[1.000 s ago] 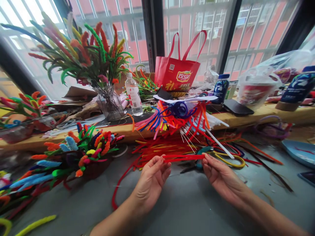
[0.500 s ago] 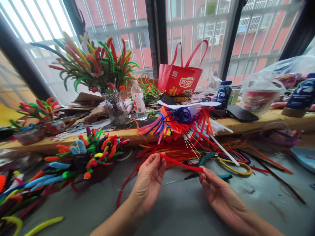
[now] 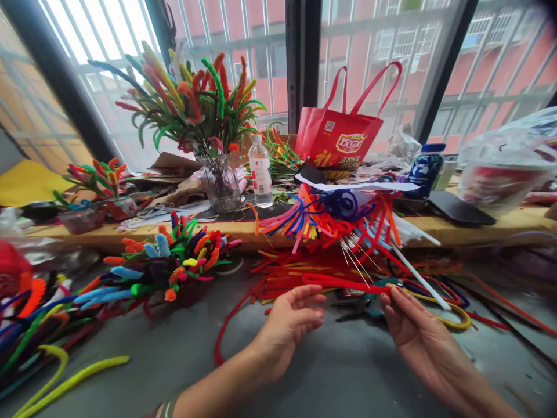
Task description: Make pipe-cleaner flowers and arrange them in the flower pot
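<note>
My right hand [image 3: 413,325] pinches one end of a red pipe cleaner [image 3: 348,283] between thumb and fingertips. The strip runs leftward from there, its far end just above my left hand [image 3: 291,325]. The fingers of that left hand are apart and curved, with a thin ring on one of them, and nothing is seen between them. Behind both hands lies a pile of red pipe cleaners [image 3: 282,273]. Pliers with teal handles [image 3: 374,305] rest on the grey table near my right fingertips, partly hidden.
Colourful fuzzy stems [image 3: 174,261] are bunched at the left, with yellow ones [image 3: 82,374] nearer. A wooden ledge [image 3: 243,235] behind carries a glass vase [image 3: 221,186], a water bottle [image 3: 261,174], a red bag [image 3: 339,136] and a phone [image 3: 461,208].
My left hand has let go of the red pipe cleaner and opened. My right hand still pinches its end. The view has turned, so the scene sits farther right.
</note>
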`<control>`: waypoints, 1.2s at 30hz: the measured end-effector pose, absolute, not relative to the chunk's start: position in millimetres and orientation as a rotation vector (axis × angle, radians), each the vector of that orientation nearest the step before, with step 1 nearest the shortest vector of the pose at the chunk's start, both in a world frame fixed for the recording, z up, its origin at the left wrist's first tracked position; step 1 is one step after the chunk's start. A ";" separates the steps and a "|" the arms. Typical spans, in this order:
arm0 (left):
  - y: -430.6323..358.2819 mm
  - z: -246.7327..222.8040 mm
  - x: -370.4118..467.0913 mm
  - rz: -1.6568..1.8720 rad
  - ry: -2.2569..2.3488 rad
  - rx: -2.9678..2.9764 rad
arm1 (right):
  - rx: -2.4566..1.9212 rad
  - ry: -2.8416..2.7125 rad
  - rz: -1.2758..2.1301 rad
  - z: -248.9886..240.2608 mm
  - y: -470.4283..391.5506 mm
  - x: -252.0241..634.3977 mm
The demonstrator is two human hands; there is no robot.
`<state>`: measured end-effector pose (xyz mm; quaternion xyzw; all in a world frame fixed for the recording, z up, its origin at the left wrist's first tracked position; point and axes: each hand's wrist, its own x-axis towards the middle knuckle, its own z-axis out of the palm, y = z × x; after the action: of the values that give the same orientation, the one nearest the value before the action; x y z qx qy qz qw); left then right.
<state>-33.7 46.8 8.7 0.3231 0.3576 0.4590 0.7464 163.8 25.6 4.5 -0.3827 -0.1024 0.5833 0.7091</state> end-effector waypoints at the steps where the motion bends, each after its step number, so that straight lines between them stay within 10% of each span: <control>1: 46.8 8.2 -32.4 1.002 0.768 0.687 | -0.855 -0.229 1.292 4.6 26.7 164.0; 31: 54.2 18.6 -41.1 1.320 0.720 0.668 | -1.129 -0.587 1.564 -9.7 20.8 156.0; 36: 48.7 32.6 -45.7 1.097 0.737 0.947 | -1.354 -1.288 1.089 7.3 20.2 164.9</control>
<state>-45.7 48.7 32.6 0.4231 0.3291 0.4902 0.6873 164.9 20.2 7.3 -0.5527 -0.5256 0.4442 0.4701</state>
